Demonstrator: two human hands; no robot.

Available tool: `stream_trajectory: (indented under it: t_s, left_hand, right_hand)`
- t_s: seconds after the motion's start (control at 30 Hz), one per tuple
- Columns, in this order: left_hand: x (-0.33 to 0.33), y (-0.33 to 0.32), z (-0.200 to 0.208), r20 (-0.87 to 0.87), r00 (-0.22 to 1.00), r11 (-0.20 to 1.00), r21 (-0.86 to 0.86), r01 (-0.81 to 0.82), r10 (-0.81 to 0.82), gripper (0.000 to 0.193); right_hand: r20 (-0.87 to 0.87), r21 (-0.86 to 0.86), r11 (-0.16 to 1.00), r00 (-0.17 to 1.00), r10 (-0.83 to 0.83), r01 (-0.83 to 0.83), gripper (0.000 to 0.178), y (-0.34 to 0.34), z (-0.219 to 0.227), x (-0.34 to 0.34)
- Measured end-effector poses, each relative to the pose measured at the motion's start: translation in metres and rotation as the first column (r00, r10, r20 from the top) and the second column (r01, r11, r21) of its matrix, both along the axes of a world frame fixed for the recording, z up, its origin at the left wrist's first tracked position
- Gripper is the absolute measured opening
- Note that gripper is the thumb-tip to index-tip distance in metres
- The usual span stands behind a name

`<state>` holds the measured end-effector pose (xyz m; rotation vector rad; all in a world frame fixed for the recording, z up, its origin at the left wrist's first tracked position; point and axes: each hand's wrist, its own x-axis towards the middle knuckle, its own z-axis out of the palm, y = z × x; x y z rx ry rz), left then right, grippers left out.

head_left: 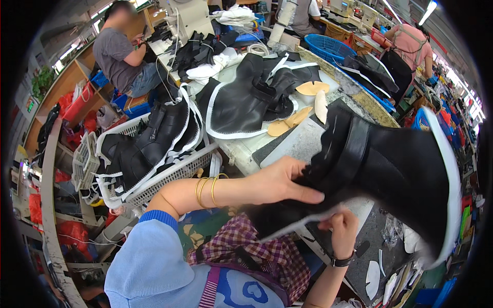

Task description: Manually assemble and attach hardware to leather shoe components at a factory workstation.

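A black boot upper (395, 159) with a strap and white lining along its edges hangs in front of me, partly blurred. My left hand (287, 182) grips its ragged near side, thumb on top and the other fingers behind it. Below, my right hand (341, 226) is closed with curled fingers at the lower white edge of the same upper. More black uppers (241, 102) with white edging lie on the worktable (236, 149) beyond, beside tan cut pieces (290, 120) and a white one (321, 106).
A white plastic basket (172, 174) piled with black uppers stands at my left. Beyond the table are a sewing machine (187, 23) and a blue basket (328, 49). One person (120, 56) sits at far left; another (411, 49) stands at far right. White scraps (372, 280) lie at lower right.
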<state>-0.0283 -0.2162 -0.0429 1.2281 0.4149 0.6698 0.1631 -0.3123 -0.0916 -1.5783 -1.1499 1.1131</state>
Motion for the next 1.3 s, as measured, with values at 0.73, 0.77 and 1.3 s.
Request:
stream_trajectory:
  t_s: [0.73, 0.77, 1.3]
  left_hand:
    - [0.004, -0.007, -0.032, -0.075, 0.989, 0.899, 0.431, -0.080, 0.124, 0.033]
    - [0.001, -0.008, -0.029, -0.066, 0.989, 0.890, 0.448, -0.087, 0.129, 0.035]
    - [-0.013, 0.012, -0.028, -0.176, 0.983, 0.946, 0.305, 0.107, -0.055, 0.029]
  right_hand:
    - [-0.439, 0.329, 0.889, 0.885, -0.154, 0.318, 0.050, 0.007, -0.004, -0.049]
    - [-0.395, 0.390, 0.877, 0.911, -0.118, 0.283, 0.048, 0.005, -0.006, -0.048]
    - [-0.411, 0.411, 0.874, 0.909, -0.074, 0.257, 0.033, -0.006, -0.007, -0.066]
